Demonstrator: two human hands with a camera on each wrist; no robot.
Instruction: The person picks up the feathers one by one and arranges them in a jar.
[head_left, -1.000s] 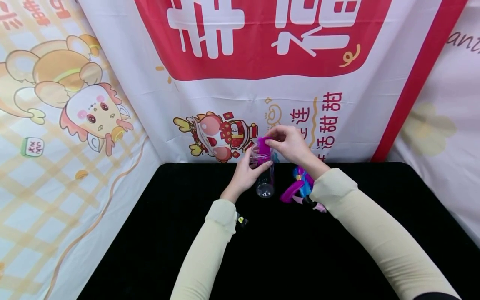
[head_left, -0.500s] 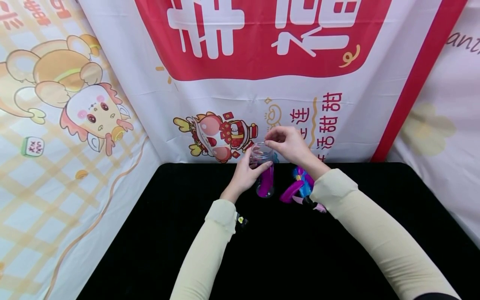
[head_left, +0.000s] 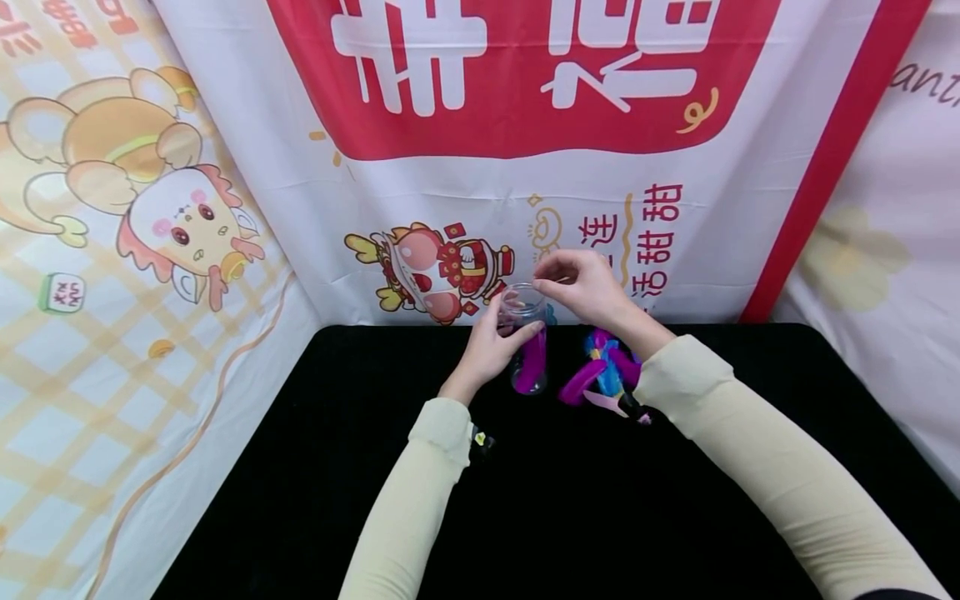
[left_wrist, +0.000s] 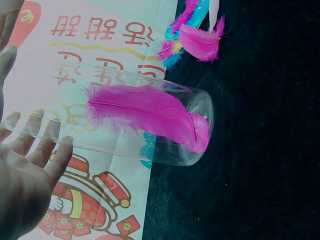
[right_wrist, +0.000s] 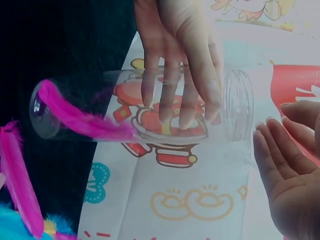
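Observation:
A clear, open-topped jar [head_left: 524, 302] stands upright on the black table near its back edge. My left hand [head_left: 485, 348] holds it, fingers and thumb wrapped round its upper part. Inside lies a magenta feather [left_wrist: 140, 111], its lower end bent against the jar's bottom. My right hand [head_left: 588, 287] is beside the jar's mouth, fingers loosely bent, with nothing visible between them. In the right wrist view these fingertips are just off the threaded rim. To the right of the jar is a pile of feathers [head_left: 609, 377] in magenta, blue and pale pink, partly hidden by my right sleeve.
The black tabletop [head_left: 585, 508] stretches towards me. Behind it hangs a white and red printed cloth [head_left: 435, 187], close to the jar. A patterned cloth [head_left: 90, 350] hangs on the left side. A small black item with a yellow mark [head_left: 481, 439] sits at my left cuff.
The magenta feather, pinched in my right hand at the jar's mouth a second ago, dropped inside when released. My right hand and sleeve then shifted slightly right. My left hand stayed on the jar.

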